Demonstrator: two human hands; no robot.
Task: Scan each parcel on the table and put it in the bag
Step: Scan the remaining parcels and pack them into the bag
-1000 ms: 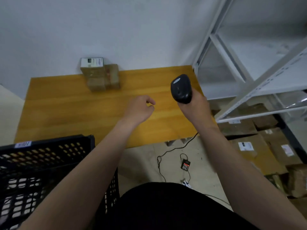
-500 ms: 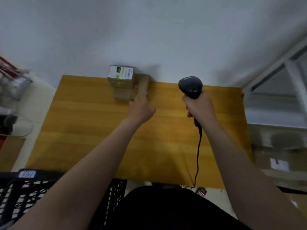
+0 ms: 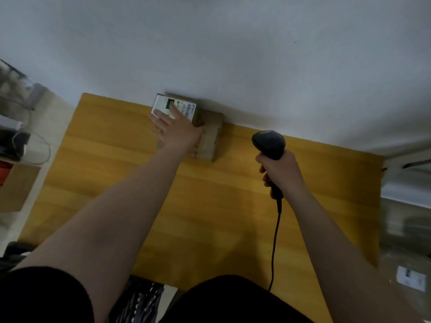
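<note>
A few brown cardboard parcels are piled against the wall at the far edge of the wooden table [image 3: 210, 206]. The top parcel [image 3: 186, 107] carries a white shipping label. My left hand [image 3: 175, 129] lies over it, fingers stretched across the label; whether my thumb grips its side is hidden. Beside it on the right lies another brown parcel [image 3: 211, 138]. My right hand [image 3: 279, 170] grips the handle of a black barcode scanner [image 3: 269, 143], held upright to the right of the parcels, its cable hanging down over the table. No bag is in view.
A black slatted crate [image 3: 140, 301] shows at the bottom, below the table's near edge. Boxes and cables [image 3: 14, 138] stand off the table's left end. A cardboard box with a white label [image 3: 411, 278] sits low on the right.
My left hand has reached further forward, from beside the parcels onto the labelled top one. The scanner hand has stayed to the right of the pile. My head has moved closer over the table.
</note>
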